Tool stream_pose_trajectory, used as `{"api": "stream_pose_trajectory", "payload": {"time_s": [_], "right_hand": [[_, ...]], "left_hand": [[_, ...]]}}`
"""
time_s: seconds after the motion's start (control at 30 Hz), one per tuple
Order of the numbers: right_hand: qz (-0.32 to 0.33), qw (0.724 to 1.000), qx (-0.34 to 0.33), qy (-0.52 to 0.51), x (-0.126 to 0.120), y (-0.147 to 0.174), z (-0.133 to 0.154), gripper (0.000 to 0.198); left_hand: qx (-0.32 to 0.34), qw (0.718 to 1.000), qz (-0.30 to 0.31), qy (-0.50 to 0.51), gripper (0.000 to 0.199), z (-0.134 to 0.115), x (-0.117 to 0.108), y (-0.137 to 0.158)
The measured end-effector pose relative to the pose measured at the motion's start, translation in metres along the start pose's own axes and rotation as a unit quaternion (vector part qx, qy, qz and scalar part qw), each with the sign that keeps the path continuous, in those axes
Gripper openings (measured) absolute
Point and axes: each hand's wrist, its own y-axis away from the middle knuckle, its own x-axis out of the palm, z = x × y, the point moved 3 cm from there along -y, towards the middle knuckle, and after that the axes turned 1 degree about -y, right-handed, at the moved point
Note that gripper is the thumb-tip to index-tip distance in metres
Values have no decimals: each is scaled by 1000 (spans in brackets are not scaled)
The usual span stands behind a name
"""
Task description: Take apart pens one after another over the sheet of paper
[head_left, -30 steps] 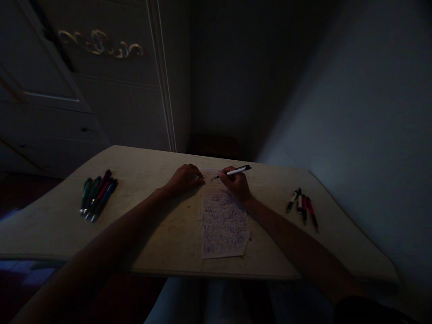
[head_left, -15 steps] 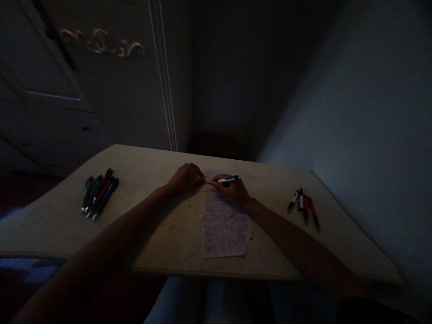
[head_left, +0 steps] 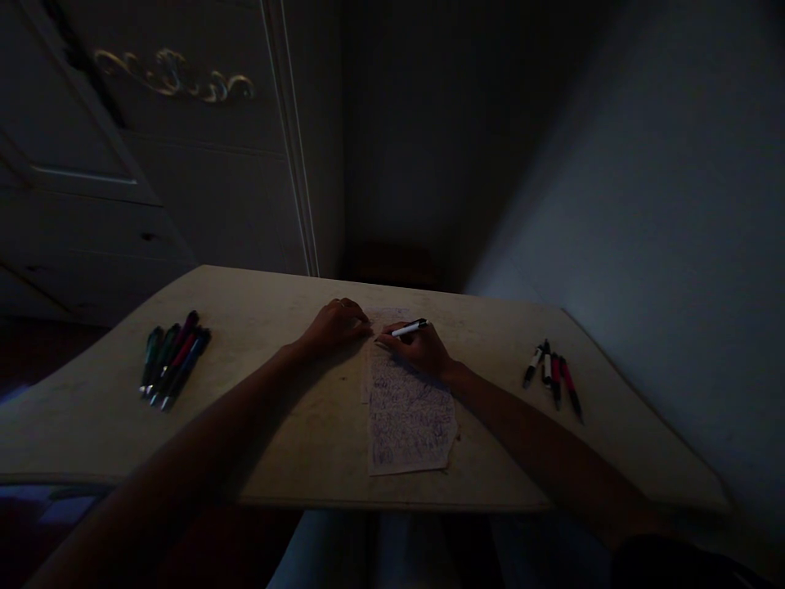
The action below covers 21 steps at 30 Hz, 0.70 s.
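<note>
A sheet of paper [head_left: 412, 417] covered in dense dark scribbled marks lies on the pale table [head_left: 300, 458]. My right hand [head_left: 420, 350] grips a white pen [head_left: 410, 328] with a black end, its tip low over the upper left part of the sheet. My left hand [head_left: 336, 325] rests on the table at the paper's upper left edge. Its fingers are stretched out, and nothing shows in them. The pen's tip is too dark and small to tell whether it touches the paper.
Several dark and coloured pens [head_left: 175, 360] lie bunched at the left of the table. More pens [head_left: 555, 378], white-black and pink-black, lie at the right. A cabinet [head_left: 233, 188] with a gold ornament [head_left: 175, 75] stands behind left; a wall [head_left: 662, 204] rises at the right.
The pen and the fingers of my right hand have shifted slightly left. My left hand stays in place by the paper. The whole view has tilted a little.
</note>
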Motion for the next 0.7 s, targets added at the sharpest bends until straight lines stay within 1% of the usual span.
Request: {"api": "stream_pose_trajectory", "payload": {"time_s": [0.13,0.23,0.43,0.7], "right_hand": [[11,1000,14,-3,-1,-1,4,28],[22,1000,22,1,0,-1,4,27],[40,999,25,11,0,-3,4,27],[42,999,20,14,-1,-4,8,24]], "left_hand": [[9,1000,-5,4,27,1,1,0],[3,1000,-1,1,24,-2,-1,0],[-1,1000,10,-7,23,-7,-2,0],[3,1000,14,-5,25,-5,-2,-1]]}}
